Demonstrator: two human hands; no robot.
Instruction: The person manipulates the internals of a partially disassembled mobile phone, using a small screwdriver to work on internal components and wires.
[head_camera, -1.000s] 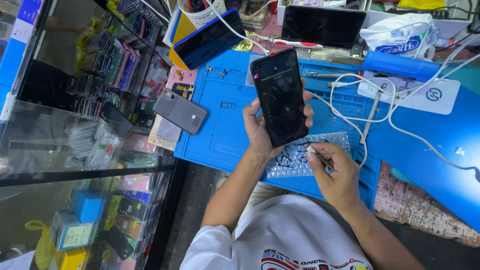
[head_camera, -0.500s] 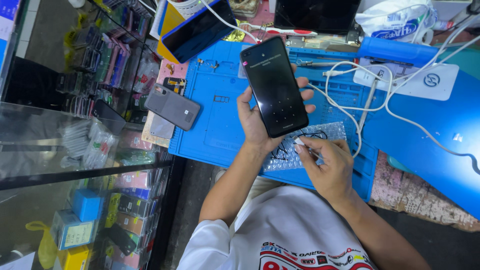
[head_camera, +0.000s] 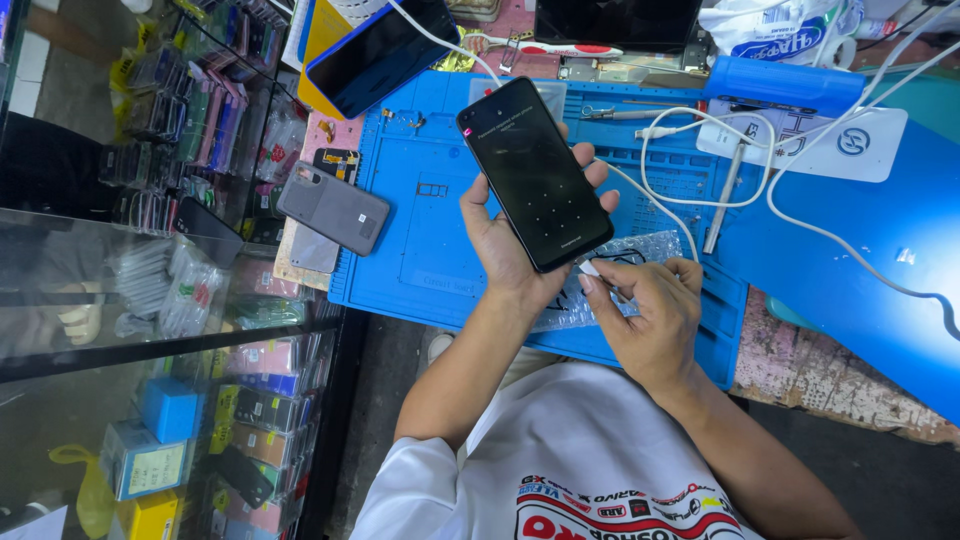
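Since the earlier frame the phone (head_camera: 535, 172) sits tilted a little more, and the right hand (head_camera: 645, 315) has brought the plug (head_camera: 590, 268) up to the phone's bottom edge, at 5 o'clock of the screen.

Left hand (head_camera: 515, 245) grasps the phone from behind, thumb on one long edge, fingertips on the other; screen faces up, dimly lit. Right hand pinches the small white plug between thumb and forefinger; its cable (head_camera: 700, 170) loops away toward 1 o'clock across the blue mat (head_camera: 420, 250).

Phone is held over the mat's near edge, above a clear plastic bag (head_camera: 640, 250). A grey phone (head_camera: 333, 207) lies at 9 o'clock.

Judgement: the phone is light, rigid, slick glass-faced and breakable; grip belongs on the long side edges. Plug is tiny, cable limp.
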